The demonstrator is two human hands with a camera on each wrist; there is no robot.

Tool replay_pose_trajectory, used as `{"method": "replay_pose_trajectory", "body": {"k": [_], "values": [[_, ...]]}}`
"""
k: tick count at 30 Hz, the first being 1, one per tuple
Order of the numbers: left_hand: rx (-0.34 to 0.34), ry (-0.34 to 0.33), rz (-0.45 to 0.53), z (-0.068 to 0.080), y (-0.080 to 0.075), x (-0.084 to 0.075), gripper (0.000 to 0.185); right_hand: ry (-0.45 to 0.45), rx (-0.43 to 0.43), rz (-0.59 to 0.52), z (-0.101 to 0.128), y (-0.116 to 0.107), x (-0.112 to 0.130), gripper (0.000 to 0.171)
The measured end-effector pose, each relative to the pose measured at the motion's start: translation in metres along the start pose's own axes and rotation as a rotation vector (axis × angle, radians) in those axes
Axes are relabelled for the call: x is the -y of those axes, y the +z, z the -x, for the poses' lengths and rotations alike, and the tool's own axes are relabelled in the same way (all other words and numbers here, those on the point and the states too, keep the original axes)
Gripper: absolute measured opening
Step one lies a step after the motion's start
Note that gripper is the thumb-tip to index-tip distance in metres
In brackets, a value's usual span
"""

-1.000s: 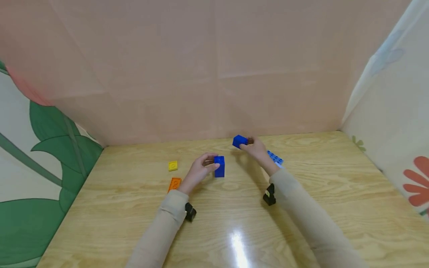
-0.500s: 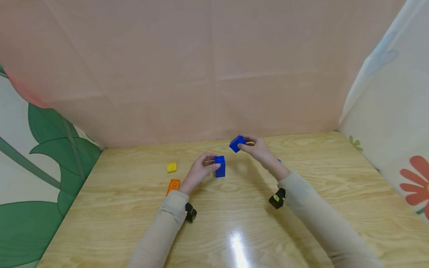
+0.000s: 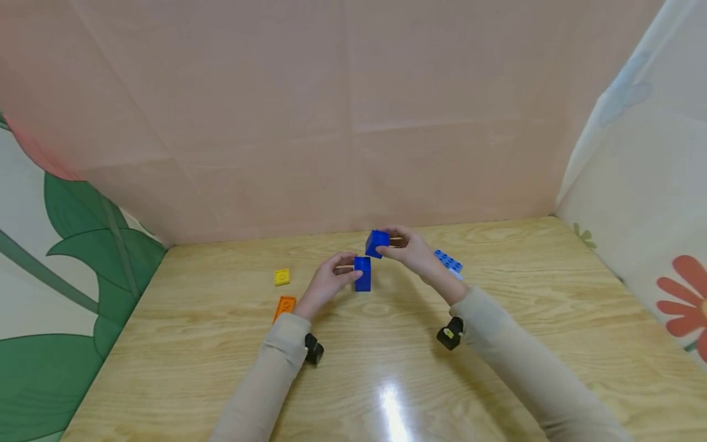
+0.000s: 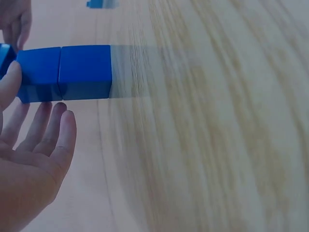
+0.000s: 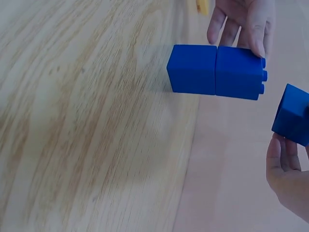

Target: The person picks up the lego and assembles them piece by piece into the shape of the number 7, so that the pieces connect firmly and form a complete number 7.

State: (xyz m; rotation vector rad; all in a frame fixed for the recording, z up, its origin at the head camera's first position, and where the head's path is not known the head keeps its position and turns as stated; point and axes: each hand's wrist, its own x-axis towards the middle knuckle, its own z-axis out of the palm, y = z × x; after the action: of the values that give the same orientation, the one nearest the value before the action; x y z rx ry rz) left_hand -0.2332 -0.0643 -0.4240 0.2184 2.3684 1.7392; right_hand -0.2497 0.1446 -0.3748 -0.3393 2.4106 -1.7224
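Note:
Two blue building blocks, joined one on the other, form a small stack (image 3: pixel 363 279) standing on the wooden table. My left hand (image 3: pixel 327 283) holds its upper block, thumb on the near side and fingers behind. In the right wrist view the stack (image 5: pixel 215 71) shows its studs at the top end. My right hand (image 3: pixel 414 255) pinches a third blue block (image 3: pixel 377 244), tilted, just above the stack. A gap separates this loose block (image 5: pixel 292 115) from the studs in the right wrist view. In the left wrist view only its edge shows, past my left thumb.
A yellow square brick (image 3: pixel 282 277) lies on the table (image 3: pixel 221 368) to the left. Nearer, an orange brick (image 3: pixel 285 308) is partly hidden by my left wrist. Light blue studded bricks (image 3: pixel 448 261) lie behind my right wrist. A pink cloth wall (image 3: pixel 353 123) rises behind the table.
My right hand has moved left and slightly down with its blue block, from right of the stack to above it, turning the block on the way. My left hand has stayed on the stack.

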Motion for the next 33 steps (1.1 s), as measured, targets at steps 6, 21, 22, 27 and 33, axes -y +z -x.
{"method": "replay_pose_trajectory", "body": {"k": [6,21,22,27,33], "values": [[-0.017,-0.01,0.006,0.003,-0.005,-0.002,0.052,-0.011,0.018,-0.009,-0.002,0.008,0.001,0.052],[-0.104,0.136,0.061,0.006,-0.011,-0.023,0.048,0.002,0.03,-0.001,-0.004,0.024,0.001,0.047],[-0.102,0.136,0.059,0.006,-0.01,-0.024,0.048,-0.002,0.028,0.003,-0.004,0.025,0.001,0.046],[-0.098,0.149,0.047,0.006,-0.007,-0.027,0.047,-0.011,0.025,0.015,-0.004,0.026,0.001,0.045],[-0.104,0.164,0.054,0.003,-0.005,-0.027,0.044,-0.009,0.031,0.006,-0.004,0.026,0.002,0.046]]}}
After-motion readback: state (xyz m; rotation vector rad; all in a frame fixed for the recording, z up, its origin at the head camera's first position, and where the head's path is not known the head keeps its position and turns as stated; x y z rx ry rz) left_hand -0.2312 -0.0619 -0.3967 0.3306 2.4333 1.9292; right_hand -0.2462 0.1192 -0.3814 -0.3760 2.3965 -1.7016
